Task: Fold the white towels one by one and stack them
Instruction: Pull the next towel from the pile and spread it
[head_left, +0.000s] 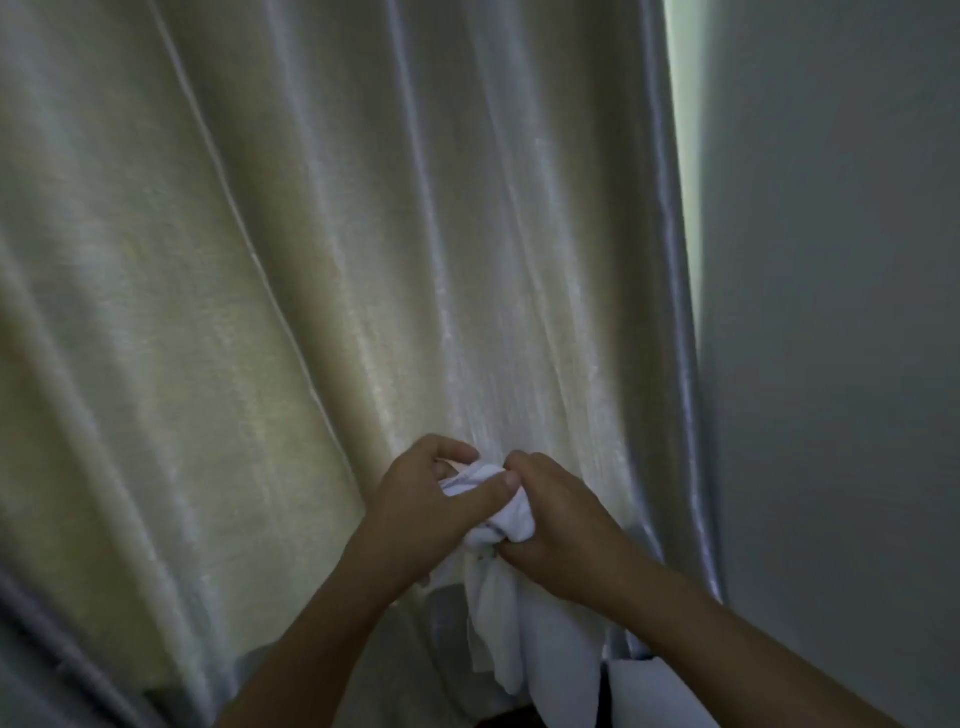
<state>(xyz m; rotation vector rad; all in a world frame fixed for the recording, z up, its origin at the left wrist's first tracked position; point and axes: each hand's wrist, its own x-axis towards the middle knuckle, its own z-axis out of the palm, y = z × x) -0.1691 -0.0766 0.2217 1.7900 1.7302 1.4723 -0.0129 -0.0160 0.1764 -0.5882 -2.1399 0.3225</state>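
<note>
A pale, shiny curtain (311, 286) fills nearly the whole view, hanging in long folds with light glowing through it. It serves as the landmark here. To the right of the curtain stands a plain grey wall (841, 312), with a thin strip of brighter light between the two at the top.

In front of the curtain's lower part, the white towel (511, 597) hangs in mid-air. Its top is bunched into a wad between the two hands, and the rest drops loose below them in crumpled, uneven drapes, reaching toward the curtain's bottom edge. No fold shows in it yet; it looks thin, soft and limp, with a faint dark line along one hem near the wad. It is likely held high so that its own weight pulls it straight and an edge or corner can be found.

The left hand (441, 499) grips the upper part of the wad, fingers curled over the top and thumb pressed across the cloth. The right hand (556, 525) sits just beside it, touching it, fingers curled round the lower part of the wad. The two hands are probably kept close together because they are working through the gathered cloth for a hem. No stack or other towel can be made out.
</note>
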